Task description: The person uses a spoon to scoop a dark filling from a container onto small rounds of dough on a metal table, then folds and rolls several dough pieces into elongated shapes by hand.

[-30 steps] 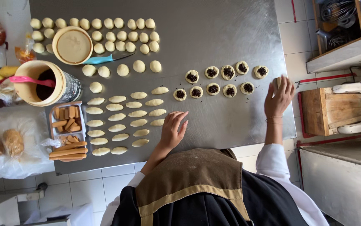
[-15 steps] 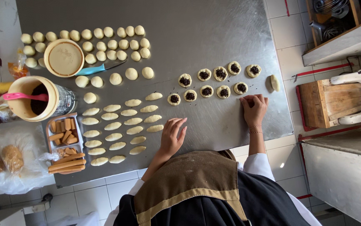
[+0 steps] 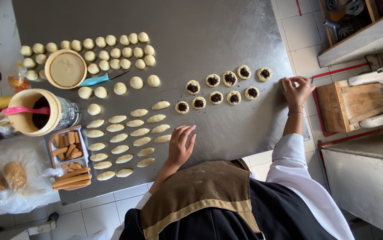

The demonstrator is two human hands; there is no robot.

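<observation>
Currently: your right hand [image 3: 296, 90] pinches a dough piece [image 3: 284, 84] at the steel table [image 3: 209, 35] edge | left hand [image 3: 180, 144] spread flat | nine filled rounds [image 3: 229, 78] await closing; folded pieces [image 3: 127, 135] done.

Landmark: open jar [image 3: 38, 112] with a spatula [image 3: 20, 110] lying across its mouth, on the counter [image 3: 218, 40] near the left edge.

- Jar lid [image 3: 67, 69]: just behind the jar, ringed by round dough balls [image 3: 98, 55].
- Knife [image 3: 98, 79]: right of the lid.
- Small tray of biscuit sticks [image 3: 68, 149]: just in front of the jar.
- Folded oval dough pieces [image 3: 125, 138]: in rows, right of the jar and tray.
- Filled dough rounds [image 3: 222, 90]: two rows, well right of the jar.
- Left hand [image 3: 181, 144]: flat on the counter, right of the ovals.
- Right hand [image 3: 296, 91]: at the counter's far right edge, past the filled rounds.
- Bagged bread [image 3: 11, 175]: in front of the jar, left of the tray.
</observation>
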